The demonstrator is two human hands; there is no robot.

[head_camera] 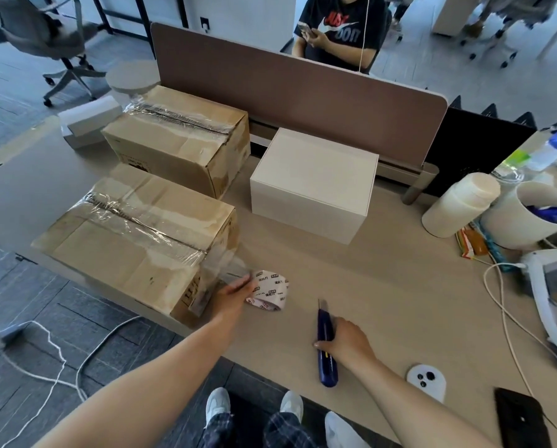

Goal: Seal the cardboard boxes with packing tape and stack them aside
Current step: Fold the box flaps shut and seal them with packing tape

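Two brown cardboard boxes with clear tape along their top seams stand on the desk: a near one (135, 244) at the left edge and a far one (180, 137) behind it. A strip of clear tape runs from the near box's right end down to a tape roll (270, 291) with a printed white core, lying on the desk. My left hand (231, 295) grips that roll at its left side. My right hand (345, 342) holds a blue utility knife (326, 347) that lies on the desk, blade end pointing away. A closed white box (312, 182) stands in the middle.
A brown divider panel (303, 85) closes the desk's far side, with a seated person behind it. At the right stand a white bottle (458, 205), a white cup (529, 215), cables, a white device (551, 302) and two phones (427, 381). Small white boxes (86, 121) sit far left.
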